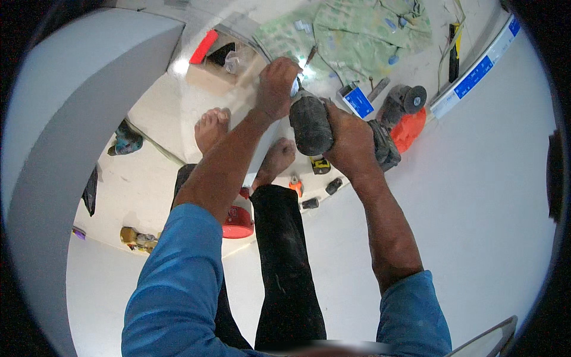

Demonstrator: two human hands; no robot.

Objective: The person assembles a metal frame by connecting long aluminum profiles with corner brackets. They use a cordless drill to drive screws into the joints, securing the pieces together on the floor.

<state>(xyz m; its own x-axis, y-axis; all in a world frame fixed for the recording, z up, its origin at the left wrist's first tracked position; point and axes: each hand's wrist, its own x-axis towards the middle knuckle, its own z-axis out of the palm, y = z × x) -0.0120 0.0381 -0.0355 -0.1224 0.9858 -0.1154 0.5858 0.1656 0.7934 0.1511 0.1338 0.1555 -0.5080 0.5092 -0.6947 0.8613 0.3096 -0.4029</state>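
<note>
My right hand point(352, 140) is wrapped round the grip of a dark, dusty cordless drill point(311, 126), its body pointing away from me. A battery pack point(385, 146) sticks out on the far side of my wrist. Close to the drill's front end, my left hand point(278, 86) has its fingers bent and pressed together. What lies between those fingers, if anything, is hidden. A bright spot of light shines just past the fingertips. Below my left hand is a pale, smooth surface, with my bare feet point(213, 130) beside it.
At the far left stands an open cardboard box point(208, 77). Green patterned cloth point(369, 35) spreads at the back. Right of the drill are a blue-and-white box point(358, 101) and a grey power tool point(395, 106). Nearer lie a tape measure point(320, 166), orange-handled pliers point(296, 186) and a red container point(238, 225).
</note>
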